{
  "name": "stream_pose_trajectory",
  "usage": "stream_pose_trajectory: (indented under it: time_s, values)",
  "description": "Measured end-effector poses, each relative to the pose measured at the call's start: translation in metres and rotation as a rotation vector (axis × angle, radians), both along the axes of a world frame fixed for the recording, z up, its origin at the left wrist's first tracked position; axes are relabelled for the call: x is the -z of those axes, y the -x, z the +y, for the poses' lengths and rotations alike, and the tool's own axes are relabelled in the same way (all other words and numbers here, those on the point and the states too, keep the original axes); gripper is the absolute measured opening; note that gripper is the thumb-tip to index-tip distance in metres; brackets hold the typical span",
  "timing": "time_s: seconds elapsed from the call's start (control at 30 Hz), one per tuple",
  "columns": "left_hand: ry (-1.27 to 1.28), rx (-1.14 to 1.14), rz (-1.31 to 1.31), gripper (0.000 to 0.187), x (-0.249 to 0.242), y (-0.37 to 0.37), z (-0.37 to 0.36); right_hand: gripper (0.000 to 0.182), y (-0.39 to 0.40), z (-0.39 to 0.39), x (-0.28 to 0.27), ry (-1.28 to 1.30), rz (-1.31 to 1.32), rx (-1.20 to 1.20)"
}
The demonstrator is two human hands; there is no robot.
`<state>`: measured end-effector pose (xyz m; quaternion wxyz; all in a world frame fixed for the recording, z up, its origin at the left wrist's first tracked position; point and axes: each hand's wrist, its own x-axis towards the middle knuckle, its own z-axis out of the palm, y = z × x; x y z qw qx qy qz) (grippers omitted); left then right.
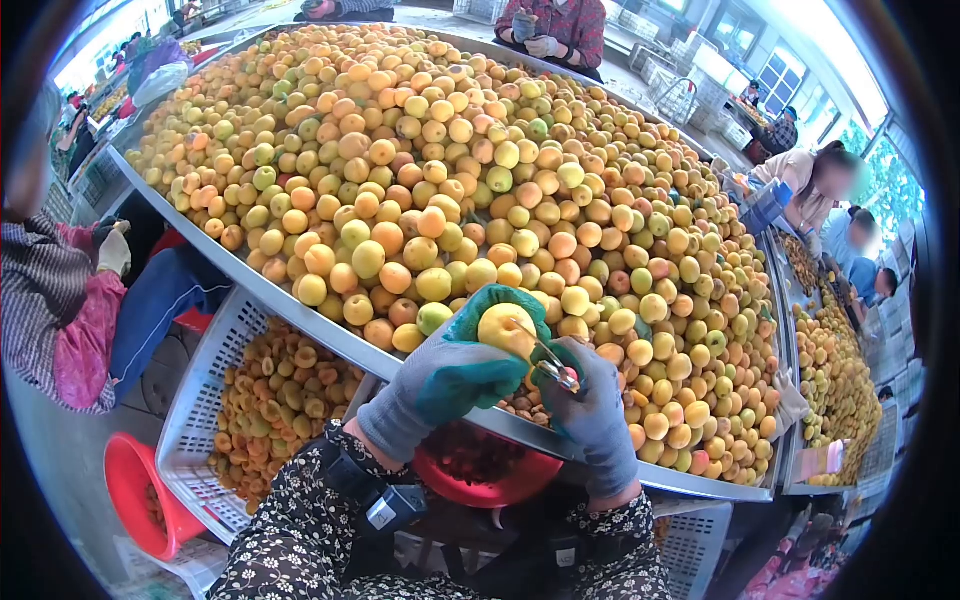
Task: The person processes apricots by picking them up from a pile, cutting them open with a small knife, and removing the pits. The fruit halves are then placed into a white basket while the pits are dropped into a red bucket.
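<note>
My left hand (450,365), in a grey glove with a green coated palm, is closed around a yellow apricot (507,331) above the table's near edge. My right hand (592,410), gloved alike, grips a pliers-like metal tool (556,368) with some orange-yellow on its handle. The tool's narrow tips touch the apricot's right side, where a dark line shows in the skin. Part of the handle is hidden by my fingers. Just beyond both hands, a large heap of apricots (440,200) covers the metal-rimmed table (330,345).
Below my hands sits a red basin (535,485) with dark reddish-brown contents. To the left, a white crate (185,430) holds opened apricots (275,410), beside a red bucket (125,480). People work around the table, including a person at left (50,310) and one across (570,30).
</note>
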<state>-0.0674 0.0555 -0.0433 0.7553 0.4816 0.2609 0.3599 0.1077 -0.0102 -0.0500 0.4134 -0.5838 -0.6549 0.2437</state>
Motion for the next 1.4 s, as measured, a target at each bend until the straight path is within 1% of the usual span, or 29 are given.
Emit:
stream_pose_trajectory:
  time_s: [0.1, 0.17, 0.3, 0.37, 0.47, 0.5, 0.53, 0.6, 0.63, 0.67, 0.7, 0.73, 0.8, 0.83, 0.87, 0.9, 0.93, 0.97, 1.0, 1.03, 1.07, 1.1, 1.13, 1.2, 1.23, 1.27, 1.33, 1.37, 1.4]
  values:
    - [-0.025, 0.018, 0.017, 0.016, 0.000, 0.001, 0.000, 0.022, -0.003, -0.001, 0.003, -0.001, -0.010, 0.008]
    - [-0.004, 0.031, -0.018, 0.019, 0.000, 0.001, 0.001, 0.021, -0.003, -0.002, 0.002, 0.053, -0.065, -0.004]
    - [0.034, 0.058, -0.088, 0.029, 0.002, 0.001, 0.002, 0.021, -0.002, -0.001, 0.002, 0.046, -0.072, -0.018]
    - [0.050, 0.067, -0.126, 0.035, 0.003, 0.001, 0.003, 0.020, 0.001, -0.002, 0.002, 0.012, -0.032, 0.008]
    - [0.056, 0.096, -0.191, 0.044, 0.005, 0.001, 0.003, 0.019, 0.000, -0.003, 0.005, 0.028, -0.072, 0.022]
    - [0.123, 0.121, -0.221, 0.043, -0.001, 0.002, 0.002, 0.021, 0.001, -0.003, 0.005, 0.036, -0.072, 0.026]
    - [0.121, 0.112, -0.247, 0.044, -0.002, 0.000, 0.001, 0.021, 0.002, -0.002, 0.006, 0.028, -0.075, 0.033]
    - [-0.266, 0.013, -0.034, 0.045, -0.002, 0.002, -0.007, 0.023, 0.008, 0.000, 0.009, -0.022, -0.126, 0.031]
    - [-0.260, 0.023, -0.033, 0.045, -0.001, 0.003, -0.005, 0.025, 0.012, -0.001, 0.004, 0.006, -0.108, 0.059]
    - [-0.201, 0.090, -0.050, 0.047, 0.000, 0.003, 0.000, 0.025, 0.012, -0.002, 0.008, 0.012, -0.107, 0.068]
    - [-0.147, 0.155, -0.071, 0.049, 0.001, 0.003, 0.003, 0.024, 0.011, -0.001, 0.013, 0.016, -0.090, 0.041]
    - [-0.164, 0.164, -0.078, 0.049, 0.005, 0.002, 0.004, 0.023, 0.010, 0.002, 0.013, 0.003, -0.078, 0.017]
    - [-0.263, -0.131, -0.073, 0.053, 0.014, -0.007, 0.002, 0.024, 0.011, 0.002, 0.014, 0.018, -0.150, 0.074]
    - [-0.309, -0.181, -0.027, 0.057, 0.004, -0.008, -0.002, 0.024, 0.013, 0.005, 0.010, -0.001, -0.165, 0.089]
    - [-0.471, -0.232, -0.032, 0.057, 0.014, -0.012, 0.001, 0.024, 0.015, 0.004, 0.009, -0.006, -0.175, 0.103]
    - [-0.382, -0.264, -0.097, 0.056, 0.011, -0.017, -0.002, 0.023, 0.019, 0.004, 0.006, -0.039, -0.175, 0.110]
    - [-0.280, -0.300, -0.142, 0.056, 0.007, -0.017, -0.006, 0.023, 0.018, 0.006, 0.006, -0.016, -0.165, 0.133]
    - [-0.352, -0.311, -0.046, 0.053, 0.003, -0.014, -0.005, 0.024, 0.019, 0.007, 0.008, -0.005, -0.152, 0.145]
    - [-0.231, -0.217, -0.093, 0.044, 0.002, -0.009, -0.004, 0.025, 0.024, 0.006, 0.015, 0.013, -0.132, 0.145]
    - [-0.193, -0.242, -0.088, 0.039, 0.014, -0.010, -0.006, 0.027, 0.027, 0.006, 0.010, 0.037, -0.124, 0.146]
    - [-0.177, -0.276, -0.088, 0.035, 0.029, -0.012, -0.004, 0.030, 0.028, 0.005, 0.014, -0.002, -0.155, 0.162]
    - [-0.134, -0.172, -0.305, 0.032, 0.038, -0.010, 0.000, 0.032, 0.026, 0.006, 0.015, 0.021, -0.173, 0.171]
    - [-0.825, -0.231, 0.141, 0.035, 0.046, 0.000, 0.009, 0.033, 0.024, 0.007, 0.015, 0.040, -0.200, 0.180]
    - [-0.114, -0.137, -0.268, 0.043, 0.015, -0.013, 0.004, 0.034, 0.025, 0.010, 0.009, 0.028, -0.201, 0.170]
    - [-0.123, -0.142, -0.277, 0.047, 0.001, -0.013, 0.000, 0.032, 0.024, 0.011, 0.011, -0.012, -0.220, 0.196]
    - [-0.122, -0.154, -0.283, 0.047, 0.001, -0.013, 0.001, 0.029, 0.023, 0.010, 0.013, -0.045, -0.241, 0.226]
    - [-0.187, -0.257, -0.245, 0.050, 0.003, -0.014, 0.001, 0.032, 0.023, 0.008, 0.014, 0.020, -0.287, 0.218]
    - [-0.144, -0.224, -0.164, 0.044, 0.002, -0.011, 0.001, 0.032, 0.024, 0.010, 0.015, 0.026, -0.271, 0.207]
    - [-0.138, -0.225, -0.161, 0.044, 0.011, -0.014, 0.000, 0.031, 0.027, 0.011, 0.015, 0.032, -0.252, 0.198]
